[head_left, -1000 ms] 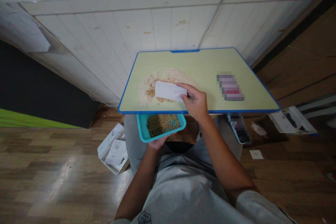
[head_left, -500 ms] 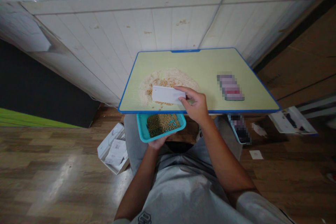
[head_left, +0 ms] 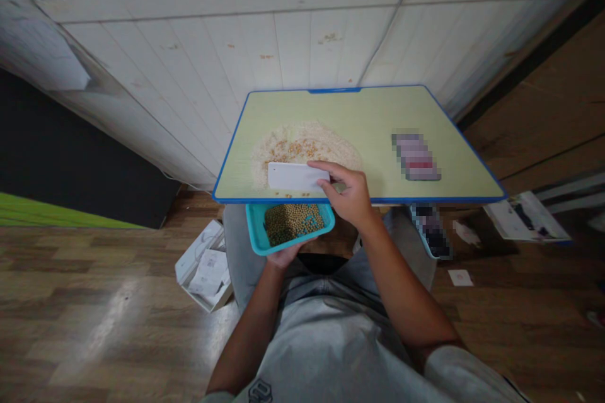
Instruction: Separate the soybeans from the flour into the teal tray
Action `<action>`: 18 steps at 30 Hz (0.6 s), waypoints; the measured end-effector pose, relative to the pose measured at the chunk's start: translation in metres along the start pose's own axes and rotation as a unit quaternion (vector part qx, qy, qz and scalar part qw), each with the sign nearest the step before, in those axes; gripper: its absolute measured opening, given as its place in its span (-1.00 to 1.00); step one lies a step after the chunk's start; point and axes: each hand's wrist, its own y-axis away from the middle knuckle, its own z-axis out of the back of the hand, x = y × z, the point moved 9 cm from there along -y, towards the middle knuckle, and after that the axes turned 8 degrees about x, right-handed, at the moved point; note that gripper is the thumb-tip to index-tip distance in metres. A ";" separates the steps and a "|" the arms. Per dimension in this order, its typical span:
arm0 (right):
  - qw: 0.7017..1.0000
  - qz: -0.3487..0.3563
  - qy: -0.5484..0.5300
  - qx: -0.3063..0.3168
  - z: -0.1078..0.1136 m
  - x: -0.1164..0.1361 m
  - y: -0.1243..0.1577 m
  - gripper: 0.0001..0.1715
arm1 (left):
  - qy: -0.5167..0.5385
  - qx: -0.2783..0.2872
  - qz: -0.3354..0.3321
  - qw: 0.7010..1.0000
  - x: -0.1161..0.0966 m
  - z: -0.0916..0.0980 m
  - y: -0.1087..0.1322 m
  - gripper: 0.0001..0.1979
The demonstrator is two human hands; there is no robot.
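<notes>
My right hand [head_left: 350,197] pinches a white flat card [head_left: 297,177] by its right end, holding it across the near edge of a pile of white rice mixed with yellow beans [head_left: 302,148] on a small blue-rimmed table [head_left: 359,114]. Just under the table's front edge, my left hand [head_left: 285,255] grips a teal tray [head_left: 254,225] from below. The tray holds green and yellow beans [head_left: 293,221]. The card sits right above the tray.
A pixelated flat object [head_left: 416,156] lies on the table's right side. A second teal tray [head_left: 432,232] sits under the table at right. An open white box [head_left: 204,266] and papers [head_left: 524,217] lie on the wooden floor. A white panelled wall stands behind.
My right hand has drawn the white card toward me, from the middle of the pile to the table's front edge. More beans in the pile are uncovered. The left hand and tray stayed put.
</notes>
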 end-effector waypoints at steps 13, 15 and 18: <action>1.000 0.000 0.000 0.015 -0.004 -0.001 0.002 -0.49 | 0.011 0.000 0.004 1.000 0.000 0.002 0.001 -0.33; 1.000 -0.005 0.007 0.017 -0.004 -0.002 0.002 -0.49 | 0.013 0.006 0.007 1.000 0.001 0.002 0.000 -0.32; 1.000 -0.004 0.013 0.021 -0.004 -0.002 0.002 -0.48 | 0.014 0.012 0.008 1.000 0.001 0.000 0.000 -0.30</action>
